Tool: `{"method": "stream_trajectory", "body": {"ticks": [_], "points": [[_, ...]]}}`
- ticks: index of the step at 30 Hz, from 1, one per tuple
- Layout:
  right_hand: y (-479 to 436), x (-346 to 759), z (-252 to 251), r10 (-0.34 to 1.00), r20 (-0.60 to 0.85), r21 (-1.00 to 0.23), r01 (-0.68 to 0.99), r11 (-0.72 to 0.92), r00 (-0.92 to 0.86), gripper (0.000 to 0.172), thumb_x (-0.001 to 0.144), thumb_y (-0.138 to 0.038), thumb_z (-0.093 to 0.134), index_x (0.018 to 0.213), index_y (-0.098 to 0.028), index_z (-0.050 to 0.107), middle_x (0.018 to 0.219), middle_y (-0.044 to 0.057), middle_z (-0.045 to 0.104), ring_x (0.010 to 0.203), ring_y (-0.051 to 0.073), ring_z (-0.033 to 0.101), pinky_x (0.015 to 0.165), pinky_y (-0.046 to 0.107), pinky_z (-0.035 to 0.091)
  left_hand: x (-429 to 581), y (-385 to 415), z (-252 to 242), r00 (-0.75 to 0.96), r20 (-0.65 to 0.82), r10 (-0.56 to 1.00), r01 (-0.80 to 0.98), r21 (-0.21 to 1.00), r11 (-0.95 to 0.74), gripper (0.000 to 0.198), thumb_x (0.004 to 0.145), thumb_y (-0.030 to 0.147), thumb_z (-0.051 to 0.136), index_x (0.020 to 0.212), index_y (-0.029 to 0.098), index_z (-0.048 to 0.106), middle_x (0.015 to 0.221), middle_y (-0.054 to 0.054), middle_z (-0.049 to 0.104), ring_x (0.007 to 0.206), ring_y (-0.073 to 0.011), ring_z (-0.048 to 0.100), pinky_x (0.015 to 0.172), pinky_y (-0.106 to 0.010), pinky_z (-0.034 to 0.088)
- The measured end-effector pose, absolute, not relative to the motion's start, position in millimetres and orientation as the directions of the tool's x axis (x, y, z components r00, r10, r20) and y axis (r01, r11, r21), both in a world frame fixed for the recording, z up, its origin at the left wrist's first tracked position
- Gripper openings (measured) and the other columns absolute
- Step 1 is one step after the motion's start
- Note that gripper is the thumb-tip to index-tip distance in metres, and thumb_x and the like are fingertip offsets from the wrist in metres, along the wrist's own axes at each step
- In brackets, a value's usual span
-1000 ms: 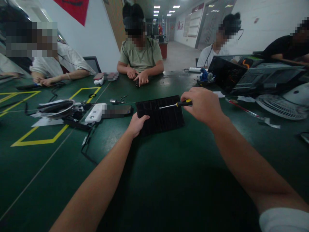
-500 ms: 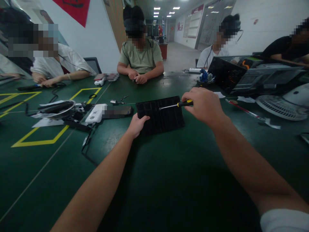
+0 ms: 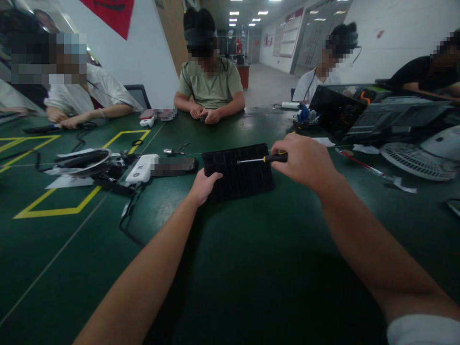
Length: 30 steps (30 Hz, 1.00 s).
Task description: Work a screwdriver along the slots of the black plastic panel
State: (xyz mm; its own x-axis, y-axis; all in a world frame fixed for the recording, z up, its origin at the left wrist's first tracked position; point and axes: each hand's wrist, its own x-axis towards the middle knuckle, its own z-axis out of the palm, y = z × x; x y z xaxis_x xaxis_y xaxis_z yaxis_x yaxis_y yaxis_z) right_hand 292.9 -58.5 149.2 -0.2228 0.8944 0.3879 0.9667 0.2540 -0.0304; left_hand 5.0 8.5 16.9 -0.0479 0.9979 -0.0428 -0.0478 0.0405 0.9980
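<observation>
A flat black rectangular panel [image 3: 247, 178] with ribs or slots across its face lies in front of me. My left hand [image 3: 204, 187] grips its left edge, thumb on top and the other fingers hidden. In my right hand [image 3: 305, 158] is a screwdriver [image 3: 251, 160] with a black and yellow handle. Its thin metal shaft points left, nearly level, and the tip is at the middle of the panel. Whether the tip sits in a screw is too small to tell. Beyond the panel's left corner are a small metal cylinder [image 3: 168, 151] and several tiny loose parts [image 3: 185, 145].
Left of the panel lie a dark phone [image 3: 176, 166], a white device [image 3: 142, 168] and a heap of parts with cables [image 3: 84, 165]. At right are a white fan [image 3: 420, 153], a red-handled tool [image 3: 362, 165] and a large dark casing [image 3: 338, 112]. Several people sit around the green table [image 3: 251, 268].
The screwdriver handle has turned slightly in my right hand, its yellow part showing less. My right hand has shifted very little. The panel and my left hand stay in place.
</observation>
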Motion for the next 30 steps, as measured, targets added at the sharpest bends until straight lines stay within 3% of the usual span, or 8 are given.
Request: {"method": "stream_trajectory", "body": {"ticks": [12, 30], "points": [[-54.0, 296.1, 148.9, 0.936, 0.302, -0.118, 0.967, 0.226, -0.182, 0.022, 0.095, -0.04, 0.074, 0.104, -0.025, 0.087, 0.106, 0.012, 0.077, 0.093, 0.03, 0.067, 0.076, 0.042, 0.045, 2.9, 8.4, 16.1, -0.032, -0.045, 0.998, -0.055, 0.998, 0.043, 0.043, 0.064, 0.032, 0.087, 0.103, 0.021, 0.073, 0.102, -0.007, 0.082, 0.11, -0.0352, 0.081, 0.107, -0.055, 0.064], [-52.9, 297.8, 144.8, 0.953, 0.26, -0.136, 0.971, 0.197, -0.157, 0.027, 0.096, -0.044, 0.071, 0.106, -0.024, 0.088, 0.101, 0.012, 0.082, 0.091, 0.03, 0.071, 0.077, 0.042, 0.049, 5.0, 7.1, 18.4, -0.042, -0.028, 0.999, -0.032, 0.999, 0.027, 0.039, 0.065, 0.032, 0.085, 0.1, 0.021, 0.072, 0.1, -0.007, 0.08, 0.106, -0.0331, 0.079, 0.109, -0.056, 0.063]]}}
